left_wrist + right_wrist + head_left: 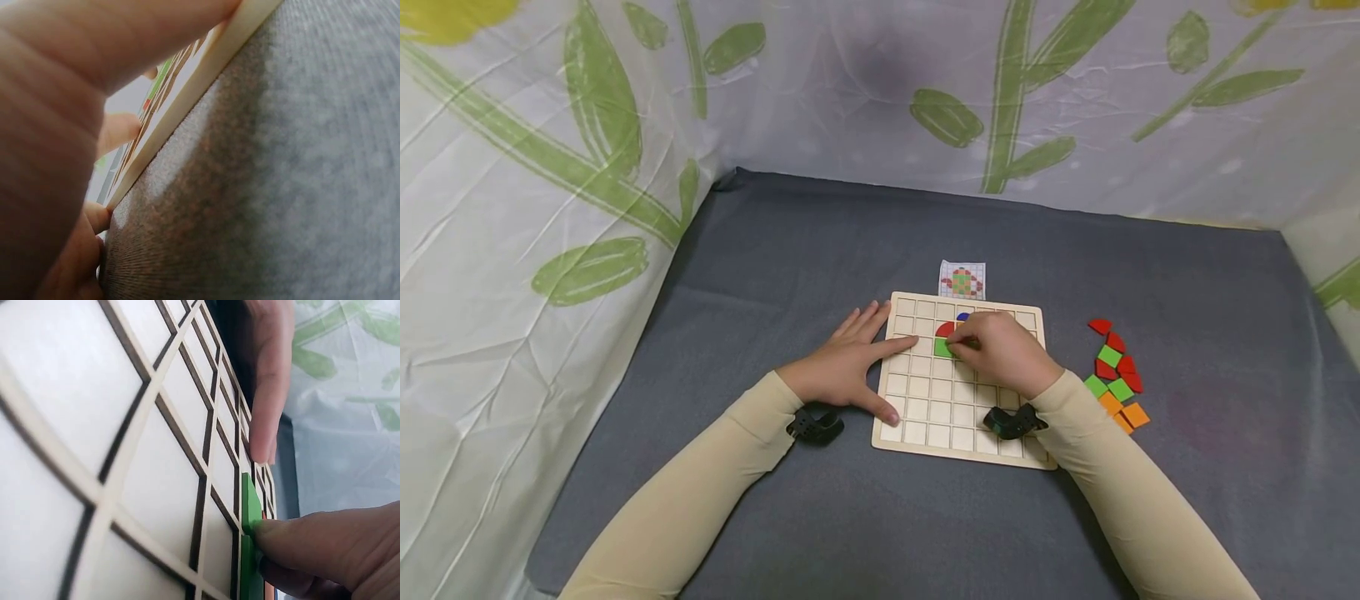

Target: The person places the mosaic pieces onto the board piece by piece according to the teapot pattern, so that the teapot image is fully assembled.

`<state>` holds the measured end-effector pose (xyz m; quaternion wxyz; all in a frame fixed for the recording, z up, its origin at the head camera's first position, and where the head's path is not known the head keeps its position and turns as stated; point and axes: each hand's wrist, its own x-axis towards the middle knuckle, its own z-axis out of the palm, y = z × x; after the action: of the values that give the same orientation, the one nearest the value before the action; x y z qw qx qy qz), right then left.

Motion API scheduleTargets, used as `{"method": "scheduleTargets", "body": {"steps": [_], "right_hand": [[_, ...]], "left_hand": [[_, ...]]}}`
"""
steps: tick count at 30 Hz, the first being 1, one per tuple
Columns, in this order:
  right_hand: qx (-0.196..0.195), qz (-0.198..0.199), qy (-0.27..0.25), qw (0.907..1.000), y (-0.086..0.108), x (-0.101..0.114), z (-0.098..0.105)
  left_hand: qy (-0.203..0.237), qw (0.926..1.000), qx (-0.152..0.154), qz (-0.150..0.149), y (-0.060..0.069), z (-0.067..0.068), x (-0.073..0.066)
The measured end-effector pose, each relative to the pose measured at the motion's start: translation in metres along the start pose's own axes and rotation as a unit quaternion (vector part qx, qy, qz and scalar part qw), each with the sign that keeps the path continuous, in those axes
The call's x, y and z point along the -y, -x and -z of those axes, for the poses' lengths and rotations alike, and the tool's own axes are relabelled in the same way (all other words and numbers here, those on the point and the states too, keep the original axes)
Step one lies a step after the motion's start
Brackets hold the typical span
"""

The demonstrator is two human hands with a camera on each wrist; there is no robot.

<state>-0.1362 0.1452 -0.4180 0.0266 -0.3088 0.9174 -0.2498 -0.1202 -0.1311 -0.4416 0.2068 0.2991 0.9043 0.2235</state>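
Note:
My left hand (pixel 846 358) lies at the left edge of the wooden grid board (pixel 917 433), fingers spread and straight, with the thumb and a finger on the board. Over the board's upper middle, my right hand (pixel 1003 350) has its fingers curled and pinches a green square tile (pixel 247 569) at the grid. Beside it sits another green square tile (pixel 942 348). A red quarter-round tile (pixel 945 330) and a partly covered blue tile (pixel 962 317) lie just above. My right hand hides part of the grid.
A small printed pattern card (pixel 962 281) lies at the board's far edge. Right of the board are loose red tiles (pixel 1107 369), green tiles (pixel 1121 389) and orange tiles (pixel 1137 415) on the grey tablecloth (pixel 820 242). A patterned curtain (pixel 850 100) hangs behind.

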Motion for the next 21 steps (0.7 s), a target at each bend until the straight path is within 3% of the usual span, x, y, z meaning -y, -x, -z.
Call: {"method": "scheduleTargets", "body": {"steps": [9, 21], "right_hand": [[-0.008, -0.011, 0.008, 0.9999, 0.019, -0.006, 0.008], [-0.018, -0.059, 0.019, 0.9979, 0.048, -0.021, 0.038]], "left_hand": [[0.001, 1.0000, 0.001, 0.003, -0.001, -0.003, 0.001], [0.006, 1.0000, -0.003, 0.005, 0.000, 0.000, 0.001]]}}
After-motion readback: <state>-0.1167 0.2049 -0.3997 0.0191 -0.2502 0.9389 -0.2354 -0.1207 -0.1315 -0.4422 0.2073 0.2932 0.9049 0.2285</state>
